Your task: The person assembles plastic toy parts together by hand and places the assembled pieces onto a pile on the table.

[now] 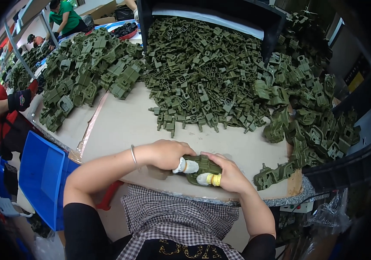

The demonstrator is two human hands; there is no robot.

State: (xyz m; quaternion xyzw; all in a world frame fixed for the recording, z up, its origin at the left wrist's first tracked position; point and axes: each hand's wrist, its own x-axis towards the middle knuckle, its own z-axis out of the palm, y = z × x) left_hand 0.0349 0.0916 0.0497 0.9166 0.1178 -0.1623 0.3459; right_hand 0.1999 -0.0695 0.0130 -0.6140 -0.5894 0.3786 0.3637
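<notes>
The left hand [170, 155] and right hand [234, 175] grip 1 green part [207, 164] near the table's [124, 130] front edge. Steady it low — press evenly with the 2 wrapped thumbs [189, 166].

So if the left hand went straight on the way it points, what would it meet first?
The olive-green molded part that the left hand holds; beyond it, apparently the right hand. Depth is hard to judge from this one view.

Left hand [168, 154], right hand [234, 175]: both gripping olive-green molded part [206, 163]; smaller olive-green pieces [202, 73]: heaped beyond, on worktable [124, 121]; blue bin [42, 173]: beside worktable, left side.
</notes>
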